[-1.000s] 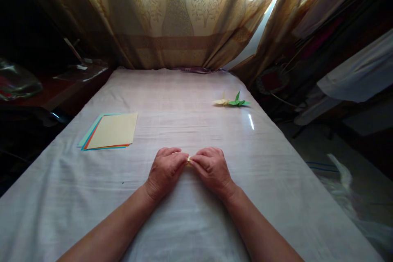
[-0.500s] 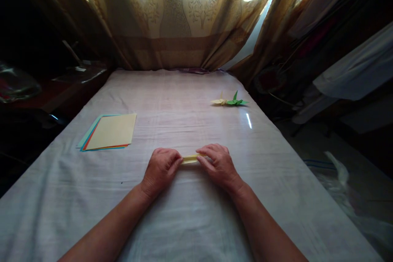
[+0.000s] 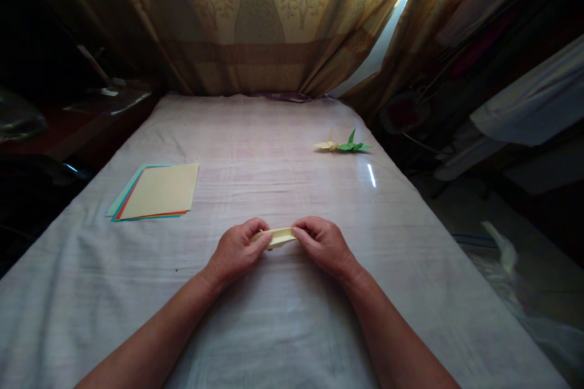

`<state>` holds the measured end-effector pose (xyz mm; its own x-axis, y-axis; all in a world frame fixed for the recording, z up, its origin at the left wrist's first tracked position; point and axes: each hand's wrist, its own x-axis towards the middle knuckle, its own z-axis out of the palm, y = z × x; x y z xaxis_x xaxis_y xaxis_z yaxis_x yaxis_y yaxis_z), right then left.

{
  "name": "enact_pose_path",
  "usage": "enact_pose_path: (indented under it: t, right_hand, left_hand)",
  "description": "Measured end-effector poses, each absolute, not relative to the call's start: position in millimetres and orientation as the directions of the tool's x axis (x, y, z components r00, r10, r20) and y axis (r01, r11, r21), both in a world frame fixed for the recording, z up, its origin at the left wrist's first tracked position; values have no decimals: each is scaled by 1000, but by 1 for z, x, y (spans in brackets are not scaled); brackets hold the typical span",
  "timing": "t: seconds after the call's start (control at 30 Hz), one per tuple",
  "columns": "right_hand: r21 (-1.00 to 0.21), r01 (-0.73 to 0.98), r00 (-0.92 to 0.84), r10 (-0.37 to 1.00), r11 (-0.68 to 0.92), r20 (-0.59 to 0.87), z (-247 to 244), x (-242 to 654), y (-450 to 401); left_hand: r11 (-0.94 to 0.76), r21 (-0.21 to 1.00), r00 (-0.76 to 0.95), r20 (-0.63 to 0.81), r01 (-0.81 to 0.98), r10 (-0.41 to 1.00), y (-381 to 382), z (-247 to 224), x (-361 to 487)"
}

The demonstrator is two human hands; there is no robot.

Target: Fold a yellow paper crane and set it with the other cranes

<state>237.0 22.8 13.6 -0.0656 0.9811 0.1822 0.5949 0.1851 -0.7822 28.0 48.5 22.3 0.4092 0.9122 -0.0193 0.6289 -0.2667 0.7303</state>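
Observation:
A narrow piece of folded pale yellow paper (image 3: 281,237) spans the gap between my hands, its middle spread into a shallow trough. My left hand (image 3: 239,248) pinches one end between thumb and fingers. The other end is gripped by my right hand (image 3: 325,244), with the thumb toward me. Fingers cover both ends of the paper, so their shape is partly hidden. Both hands are just above or on the pale cloth; I cannot tell which.
To the left lies a stack of coloured square paper (image 3: 166,189), cream on top. At the far right stand a cream paper crane (image 3: 329,146) and a green paper crane (image 3: 352,147). A pale cloth (image 3: 246,127) covers the table, and a curtain (image 3: 274,67) hangs behind it.
The folded paper has opened wider in the middle and tilts slightly. My left hand's grip has shifted, showing more of the paper. The view has dipped a little.

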Motion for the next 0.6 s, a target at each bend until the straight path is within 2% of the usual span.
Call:
enact_pose_path:
  t: [0.1,0.23,0.33,0.43,0.6]
  right_hand:
    - [-775,617,-14,986,139,166,11,234,23]
    - [-620,779,-12,991,95,136,10,232,24]
    - [-565,823,-4,993,69,115,8,231,25]
    - [-562,823,26,983,83,182,6,231,25]
    - [-535,796,-65,919,282,388,5,233,23]
  left_hand:
    - [-372,668,414,104,644,904,49,18,28]
    - [-549,594,479,291,588,828,51,10,25]
    - [-598,548,549,276,584,789,53,7,25]
    - [-598,513,557,253,616,791,55,6,28]
    - [-563,534,512,260,631,819,58,6,33]
